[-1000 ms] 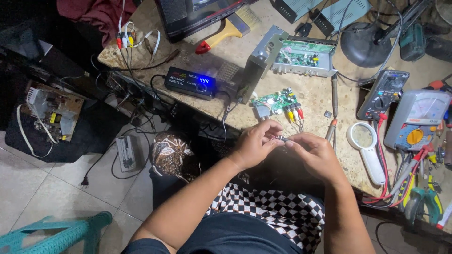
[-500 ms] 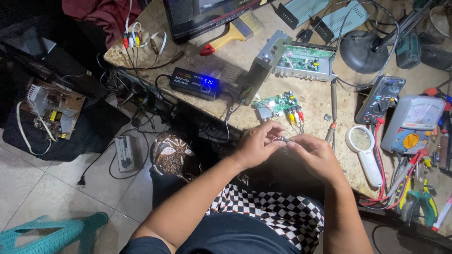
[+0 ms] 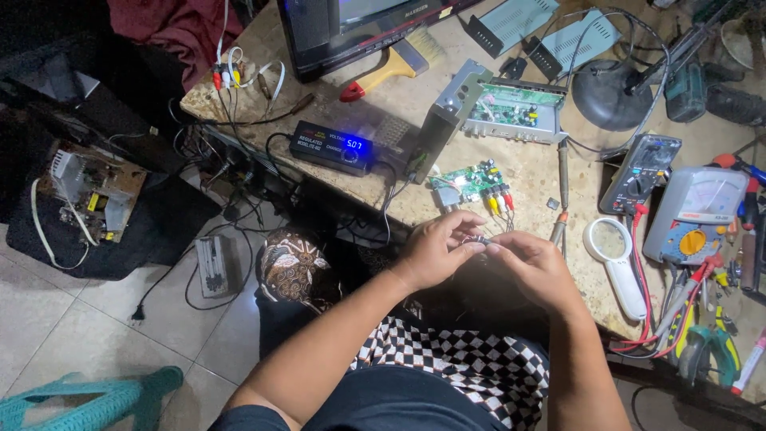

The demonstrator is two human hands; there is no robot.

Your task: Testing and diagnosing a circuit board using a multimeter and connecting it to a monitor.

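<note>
1. Head view: left hand (image 3: 435, 254) and right hand (image 3: 536, 267) meet at the near surface (image 3: 550, 172) edge, fingers pinching a small part (image 3: 479, 239), too small to identify.
2. Green circuit board (image 3: 472, 182) lies just beyond; magnifying glass (image 3: 616, 255) to the right.

An electronics repair workshop is shown — a speckled stone workbench (image 3: 527, 172) is crowded with 2 multimeters, a small green circuit board (image 3: 471, 182), a slim soldering iron (image 3: 563, 164), a white-framed magnifying glass (image 3: 614, 255) and an opened grey metal receiver chassis (image 3: 515, 112).
</note>
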